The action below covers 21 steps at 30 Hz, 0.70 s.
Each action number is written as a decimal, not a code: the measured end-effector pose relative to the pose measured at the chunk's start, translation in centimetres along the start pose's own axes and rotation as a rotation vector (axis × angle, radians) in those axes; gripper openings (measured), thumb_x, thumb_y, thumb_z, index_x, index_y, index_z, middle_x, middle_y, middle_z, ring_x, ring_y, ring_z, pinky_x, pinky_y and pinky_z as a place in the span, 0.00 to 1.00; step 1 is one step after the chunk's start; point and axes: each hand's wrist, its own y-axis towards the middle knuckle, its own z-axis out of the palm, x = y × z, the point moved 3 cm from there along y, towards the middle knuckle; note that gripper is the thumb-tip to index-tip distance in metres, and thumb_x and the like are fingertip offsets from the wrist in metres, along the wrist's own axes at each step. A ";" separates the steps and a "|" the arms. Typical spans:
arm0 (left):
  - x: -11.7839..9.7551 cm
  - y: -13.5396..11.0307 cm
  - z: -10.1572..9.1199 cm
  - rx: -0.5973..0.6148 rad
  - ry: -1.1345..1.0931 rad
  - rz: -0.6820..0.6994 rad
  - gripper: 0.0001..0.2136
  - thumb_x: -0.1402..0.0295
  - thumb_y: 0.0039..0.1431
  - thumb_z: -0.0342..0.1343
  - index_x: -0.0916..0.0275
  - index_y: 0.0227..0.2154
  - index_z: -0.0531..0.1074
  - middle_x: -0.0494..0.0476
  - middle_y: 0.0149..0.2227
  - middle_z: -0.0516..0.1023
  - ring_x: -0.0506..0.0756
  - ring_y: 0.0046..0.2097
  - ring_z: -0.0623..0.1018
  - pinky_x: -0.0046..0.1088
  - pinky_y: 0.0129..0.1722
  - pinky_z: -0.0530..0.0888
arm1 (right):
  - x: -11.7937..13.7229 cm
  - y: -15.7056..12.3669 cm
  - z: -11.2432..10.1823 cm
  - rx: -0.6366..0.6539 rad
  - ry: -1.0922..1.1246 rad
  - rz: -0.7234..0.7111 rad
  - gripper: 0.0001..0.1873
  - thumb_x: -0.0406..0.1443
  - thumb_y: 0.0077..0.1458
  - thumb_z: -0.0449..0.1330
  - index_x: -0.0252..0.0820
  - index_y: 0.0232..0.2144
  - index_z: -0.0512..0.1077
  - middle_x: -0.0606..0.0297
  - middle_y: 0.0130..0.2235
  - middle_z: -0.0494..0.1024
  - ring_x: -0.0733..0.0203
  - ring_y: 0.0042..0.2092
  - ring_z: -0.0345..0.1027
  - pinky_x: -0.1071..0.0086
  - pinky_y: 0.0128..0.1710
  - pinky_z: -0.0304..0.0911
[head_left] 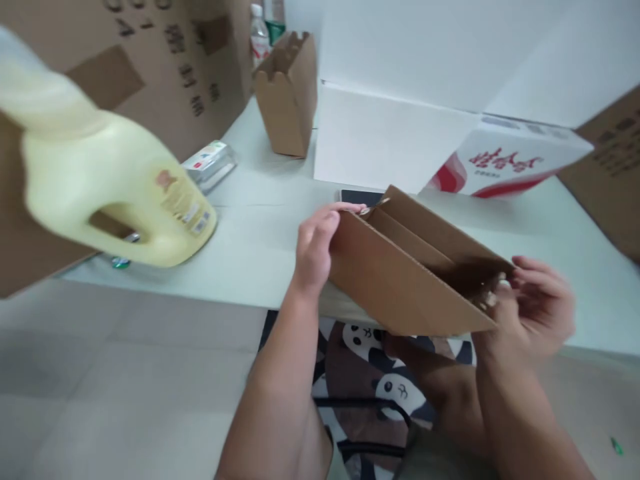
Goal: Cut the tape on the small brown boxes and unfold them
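Observation:
A brown cardboard box [400, 280], partly folded up, is held over the near edge of the white table [260, 233]. My left hand [315, 247] grips its left end with the fingers curled over the top edge. My right hand [543, 300] is at its right end, blurred, with fingers bent around the corner flaps. A pale yellow jug with a handle [115, 180] lies on its side on the table at the left, well apart from both hands.
A folded brown carton [289, 93] stands upright at the back. A white box with red print [500, 160] sits behind my box. Large cardboard boxes [165, 60] stand at the left and far right. A small packet [210, 163] lies near the jug. Bottles [260, 33] stand behind.

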 end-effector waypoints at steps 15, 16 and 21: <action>4.6 1.9 4.5 -0.050 0.298 0.130 0.21 0.50 0.52 0.73 0.50 0.45 0.76 0.48 0.35 0.73 0.50 0.34 0.77 0.28 0.37 0.75 | -4.9 -2.1 -3.8 0.223 0.284 0.218 0.14 0.39 0.62 0.63 0.59 0.50 0.78 0.62 0.49 0.79 0.51 0.53 0.74 0.53 0.52 0.72; 4.7 2.0 4.6 -0.045 0.297 0.152 0.21 0.51 0.52 0.73 0.49 0.45 0.77 0.48 0.37 0.74 0.50 0.35 0.77 0.28 0.38 0.75 | -4.7 -2.2 -3.9 0.257 0.282 0.207 0.14 0.38 0.62 0.63 0.58 0.50 0.79 0.62 0.50 0.79 0.51 0.53 0.74 0.52 0.53 0.72; 4.5 2.1 5.3 0.056 0.494 0.242 0.09 0.57 0.59 0.69 0.49 0.41 0.83 0.53 0.48 0.76 0.55 0.50 0.79 0.36 0.53 0.76 | -4.3 -2.2 -4.3 0.311 0.362 0.188 0.17 0.48 0.66 0.57 0.53 0.48 0.83 0.59 0.52 0.78 0.50 0.55 0.73 0.51 0.56 0.72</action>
